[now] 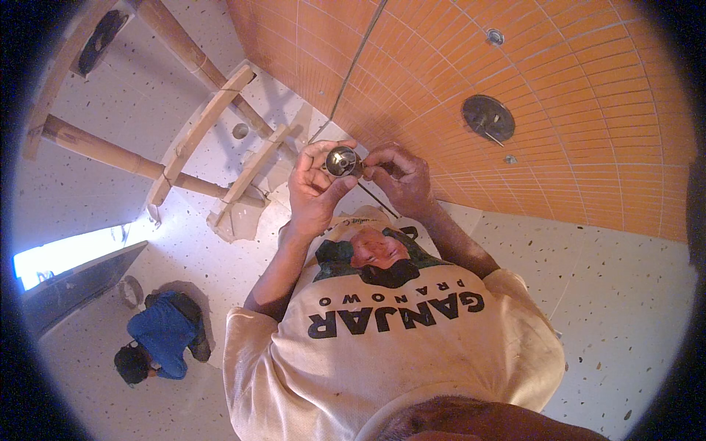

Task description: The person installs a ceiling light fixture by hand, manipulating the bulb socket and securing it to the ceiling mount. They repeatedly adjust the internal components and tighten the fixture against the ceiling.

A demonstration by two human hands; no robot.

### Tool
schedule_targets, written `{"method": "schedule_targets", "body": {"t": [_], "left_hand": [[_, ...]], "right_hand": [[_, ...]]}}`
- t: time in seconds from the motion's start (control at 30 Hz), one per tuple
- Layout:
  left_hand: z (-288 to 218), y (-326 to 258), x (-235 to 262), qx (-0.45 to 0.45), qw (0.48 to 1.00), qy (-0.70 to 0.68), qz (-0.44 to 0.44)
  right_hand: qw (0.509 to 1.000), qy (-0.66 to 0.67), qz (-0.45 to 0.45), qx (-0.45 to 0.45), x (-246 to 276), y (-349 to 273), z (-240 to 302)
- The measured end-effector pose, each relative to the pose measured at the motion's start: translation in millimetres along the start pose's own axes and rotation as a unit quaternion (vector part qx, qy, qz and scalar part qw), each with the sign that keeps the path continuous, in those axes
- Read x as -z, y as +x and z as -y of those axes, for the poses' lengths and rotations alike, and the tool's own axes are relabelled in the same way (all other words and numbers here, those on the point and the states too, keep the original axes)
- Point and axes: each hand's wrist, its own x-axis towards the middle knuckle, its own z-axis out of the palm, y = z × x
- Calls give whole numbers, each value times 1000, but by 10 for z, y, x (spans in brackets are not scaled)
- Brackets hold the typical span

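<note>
One glossy metal fitting (pixel 340 159) in the left hand (pixel 313 189)

Grouted orange tile (pixel 581 88) borders pale, speckled floor (pixel 226 285). The fitting — round, cup-shaped, mirror-bright, a small ring at its middle — sits in the left hand's closed grip. The right hand (pixel 401 176) brings fingertips to its side; I cannot tell whether they pinch anything. A gap parts the forearms.

Silver on the round metal piece (pixel 341 161), perhaps darker inside; orange with pale grid lines across the tiled wall (pixel 419 81); cream, printed in black, over the shirt (pixel 412 360); dark-flecked off-white along the floor (pixel 603 316); plain blue on the co-worker's top (pixel 158 329).
</note>
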Motion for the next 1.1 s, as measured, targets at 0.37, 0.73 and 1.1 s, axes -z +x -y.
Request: {"method": "schedule_targets", "body": {"t": [0.37,0.73,1.1], "left_hand": [[4,7,6,-8,1000,-5,4],[-14,14,9,-9,1000,2,8],[-12,15,26,-15,1000,0,8]], "right_hand": [[999,-13,7,30,-2,9,65],[998,44,31,-42,16,13,23],[999,-23,38,-14,33,51,101]]}}
